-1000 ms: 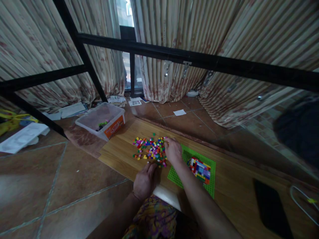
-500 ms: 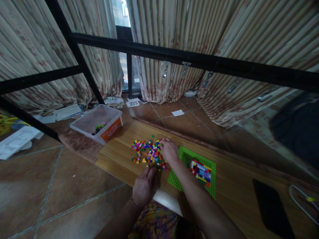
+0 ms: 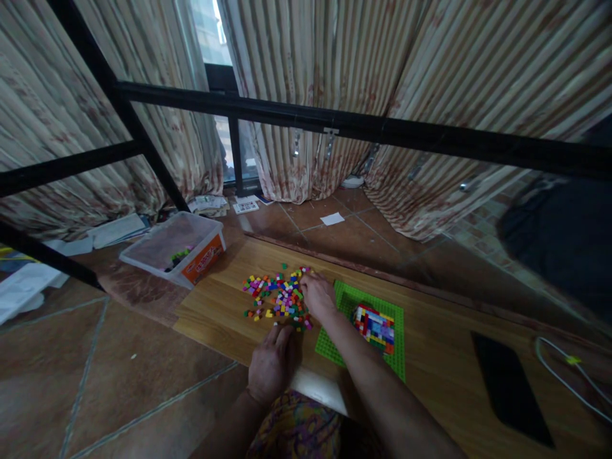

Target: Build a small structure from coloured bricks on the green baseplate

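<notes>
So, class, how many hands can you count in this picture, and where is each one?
2. The left hand rests on the wooden board near its front edge; the right hand lies on the pile of small bricks, beside the green baseplate. None seem hidden.

The right hand (image 3: 317,295) hides its fingertips (among small bricks (image 3: 275,298)).

Your loose bricks (image 3: 276,298), small and many-coloured, lie scattered flat just left of the green baseplate (image 3: 363,331), which lies flat and carries a low multicoloured brick build (image 3: 375,320).
</notes>
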### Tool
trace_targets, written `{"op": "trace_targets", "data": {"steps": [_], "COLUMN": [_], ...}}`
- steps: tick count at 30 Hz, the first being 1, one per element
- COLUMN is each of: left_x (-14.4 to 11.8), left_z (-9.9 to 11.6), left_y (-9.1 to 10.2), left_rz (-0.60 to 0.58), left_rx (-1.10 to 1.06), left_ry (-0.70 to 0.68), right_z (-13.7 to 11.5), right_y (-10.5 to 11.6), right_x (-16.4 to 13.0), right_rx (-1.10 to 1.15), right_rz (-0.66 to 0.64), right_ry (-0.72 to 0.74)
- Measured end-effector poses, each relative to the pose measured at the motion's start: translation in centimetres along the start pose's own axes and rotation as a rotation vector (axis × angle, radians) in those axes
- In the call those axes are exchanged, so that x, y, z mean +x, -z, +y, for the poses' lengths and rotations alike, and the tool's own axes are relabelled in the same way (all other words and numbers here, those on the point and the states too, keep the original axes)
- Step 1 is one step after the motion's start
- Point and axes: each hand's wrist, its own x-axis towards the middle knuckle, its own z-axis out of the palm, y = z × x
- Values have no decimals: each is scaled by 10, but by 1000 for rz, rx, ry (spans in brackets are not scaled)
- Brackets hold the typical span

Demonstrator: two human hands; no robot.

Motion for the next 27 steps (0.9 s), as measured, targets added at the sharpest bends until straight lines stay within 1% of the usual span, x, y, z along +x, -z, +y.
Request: {"op": "trace_targets", "data": {"steps": [5,7,9,10,12,13,15,18,20,23,25,27], "left_x": [2,2,2,2,2,2,2,3,4,4,3,3], "left_z": [3,3,3,2,1,1,1,1,2,3,3,2], "left_y": [2,2,2,2,2,2,3,4,5,5,5,4], "left_rz": [28,36,32,28,20,19,17,18,25,35,41,45], "left_rx": [10,11,8,5,-1,-4,-13,-10,8,35,47,53], "left_ry": [6,5,1,0,-3,-5,-16,-32,-26,-20,-25,-27], "right_z": [-1,-3,-7,-9,-14,-17,-22,-25,-22,-8,3,15], "right_y": [4,9,15,19,26,30,34,36,37,40,43,48], "right_x": [-1,-3,-11,-17,-36,-48,-76,-121,-146,-176,-191,-201], "right_rx": [28,52,144,223,429,538,719,894,942,947,936,921], "right_rz": [17,44,103,140,205,214,205,162,137,112,143,203], "right_ry": [8,-15,-62,-82,-101,-89,-82,-111,-154,-234,-284,-324]}}
